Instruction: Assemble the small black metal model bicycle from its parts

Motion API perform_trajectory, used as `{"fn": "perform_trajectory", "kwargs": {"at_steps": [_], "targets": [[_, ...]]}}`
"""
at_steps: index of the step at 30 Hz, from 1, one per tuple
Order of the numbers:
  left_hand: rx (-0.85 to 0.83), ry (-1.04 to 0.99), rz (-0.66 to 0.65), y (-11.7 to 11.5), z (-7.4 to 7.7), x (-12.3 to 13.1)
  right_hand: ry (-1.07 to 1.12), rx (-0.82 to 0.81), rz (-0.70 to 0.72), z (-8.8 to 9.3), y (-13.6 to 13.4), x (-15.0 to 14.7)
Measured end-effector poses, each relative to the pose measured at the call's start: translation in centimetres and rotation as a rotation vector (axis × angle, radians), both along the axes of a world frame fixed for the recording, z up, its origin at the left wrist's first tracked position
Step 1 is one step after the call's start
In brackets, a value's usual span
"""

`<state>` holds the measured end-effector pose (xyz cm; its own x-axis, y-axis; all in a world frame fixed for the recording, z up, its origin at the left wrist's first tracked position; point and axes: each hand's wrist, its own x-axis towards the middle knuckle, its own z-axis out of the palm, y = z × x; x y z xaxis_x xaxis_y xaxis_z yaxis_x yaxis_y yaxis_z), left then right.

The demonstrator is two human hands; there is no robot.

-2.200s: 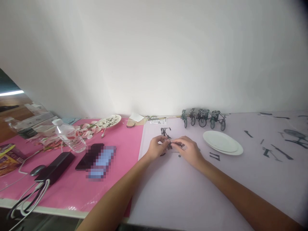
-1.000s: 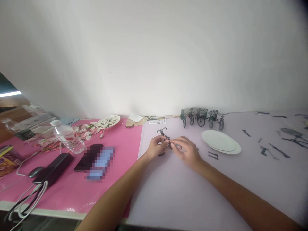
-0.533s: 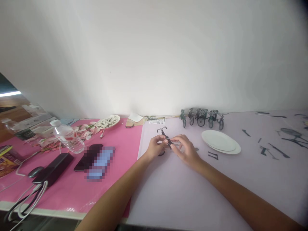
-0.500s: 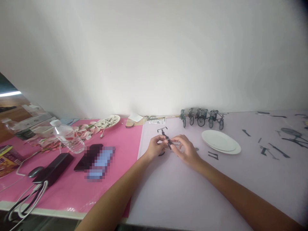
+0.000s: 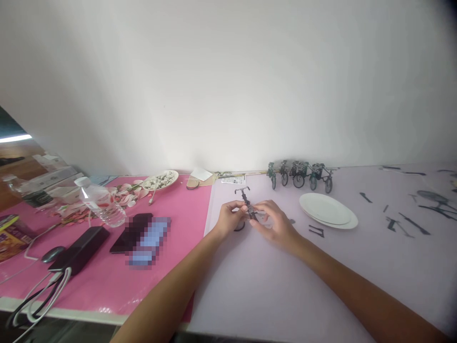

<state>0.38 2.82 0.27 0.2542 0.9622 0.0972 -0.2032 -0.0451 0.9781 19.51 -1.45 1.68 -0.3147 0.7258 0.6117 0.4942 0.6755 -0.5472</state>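
Both my hands meet over the pale lilac table top (image 5: pixel 271 286), pinching a small dark model bicycle frame (image 5: pixel 247 202) whose handlebar sticks up behind my fingers. My left hand (image 5: pixel 229 217) grips it from the left with fingers curled. My right hand (image 5: pixel 274 222) closes on it from the right; what else its fingers hold is hidden. A small dark wheel ring (image 5: pixel 239 226) lies on the table under my left hand.
Finished green model bicycles (image 5: pixel 300 175) stand in a row at the wall. White plates (image 5: pixel 327 210) sit right of my hands, with loose dark parts (image 5: pixel 403 221) farther right. On the pink cloth (image 5: pixel 107 281) lie a water bottle (image 5: pixel 100 202), phones (image 5: pixel 134 232), a power bank (image 5: pixel 80 250) and cables.
The model frame has tilted slightly and my fingers have shifted on it. Both hands stay in the same spot.
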Motion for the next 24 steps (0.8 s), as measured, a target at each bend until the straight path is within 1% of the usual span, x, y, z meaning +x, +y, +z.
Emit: {"fn": "perform_trajectory", "kwargs": {"at_steps": [7, 12, 18, 22, 24], "targets": [[-0.061, -0.068, 0.002, -0.29, 0.43, 0.35, -0.008, 0.005, -0.033, -0.71, 0.49, -0.08], [0.021, -0.001, 0.063, -0.6, 0.48, 0.46, -0.051, -0.007, -0.019, -0.43, 0.39, -0.19], [0.062, 0.12, 0.133, -0.53, 0.38, 0.42, -0.104, 0.024, 0.006, -0.36, 0.2, -0.12], [0.055, 0.126, 0.161, -0.16, -0.04, 0.53, -0.107, -0.005, 0.009, -0.61, 0.37, 0.09], [0.034, 0.108, 0.168, -0.03, -0.18, 0.58, -0.1, 0.011, -0.013, -0.63, 0.62, 0.2]]}}
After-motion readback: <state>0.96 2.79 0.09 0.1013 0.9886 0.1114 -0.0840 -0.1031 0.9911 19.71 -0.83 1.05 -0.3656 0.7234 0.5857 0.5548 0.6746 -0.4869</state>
